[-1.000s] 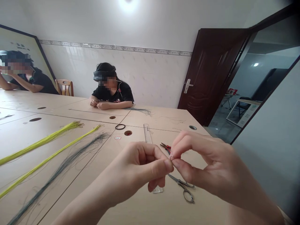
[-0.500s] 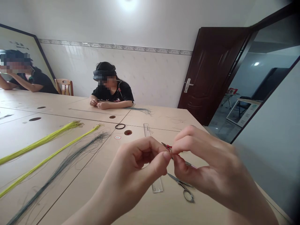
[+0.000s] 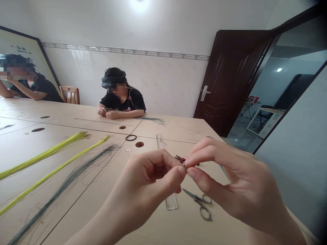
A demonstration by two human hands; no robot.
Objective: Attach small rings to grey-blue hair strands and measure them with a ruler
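My left hand (image 3: pixel 153 180) pinches a small copper-coloured hook (image 3: pixel 185 164) between thumb and forefinger; its lower part is hidden by the fingertips. From the other side, the thumb and forefinger of my right hand (image 3: pixel 230 177) meet at the same hook, their tips almost together. Any thread on it is too fine to make out. Below the hands lie metal scissors (image 3: pixel 198 198) with their blades nearly together. A clear ruler (image 3: pixel 171 202) runs under my left hand, partly covered. Behind the fingertips is a small red-handled cutting tool (image 3: pixel 180 159), partly hidden.
Two yellow thread bundles (image 3: pixel 63 146) with small hooks at their ends and a grey-green thread bundle (image 3: pixel 74 175) lie on the left. A black ring (image 3: pixel 131 137) rests near a table hole (image 3: pixel 139 144). Across the table (image 3: pixel 102 211) sits a person (image 3: pixel 122 98); another sits at far left.
My right thumb and fingers have shifted and straightened, bringing the hook into view between the fingertips. More of the scissors' handles shows now. My left hand has hardly moved.
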